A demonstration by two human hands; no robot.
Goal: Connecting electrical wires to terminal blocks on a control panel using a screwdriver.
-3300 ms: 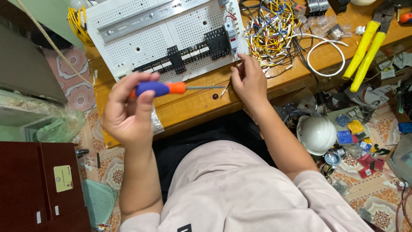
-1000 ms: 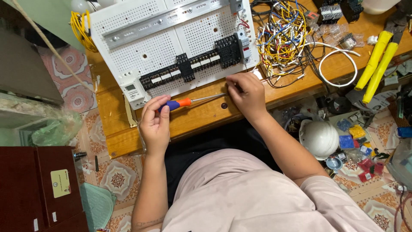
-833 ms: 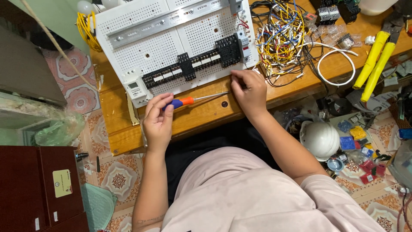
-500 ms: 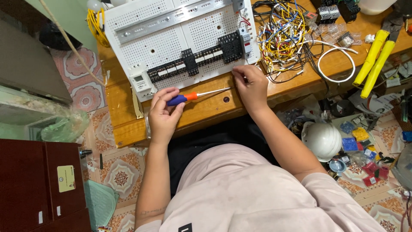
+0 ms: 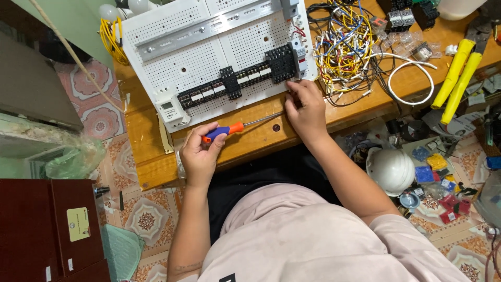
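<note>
Head view, the only one you've got: you're working a screw or terminal at the near right corner of the white perforated panel (image 5: 209, 57), just below the grey breaker (image 5: 298, 55) at the end of the black terminal row (image 5: 235, 86). I'd say line the screwdriver (image 5: 237, 127) shaft straight with the screw before you turn, otherwise the tip will probably slip off toward the wire tangle (image 5: 344, 47) on the right.

Your left hand (image 5: 200, 154) is wrapped around the blue and orange handle, fingers curled over it, thumb on top, so that's a proper hold. The shaft runs right and slightly away from you along the wooden bench edge (image 5: 156, 167).

Your right hand (image 5: 305, 109) sits at the panel's near edge with fingers bent down onto it, right where the tip ends up. Can't tell if it's pinching a screw, steadying the tip or just pressing, the fingertips hide it.
</note>
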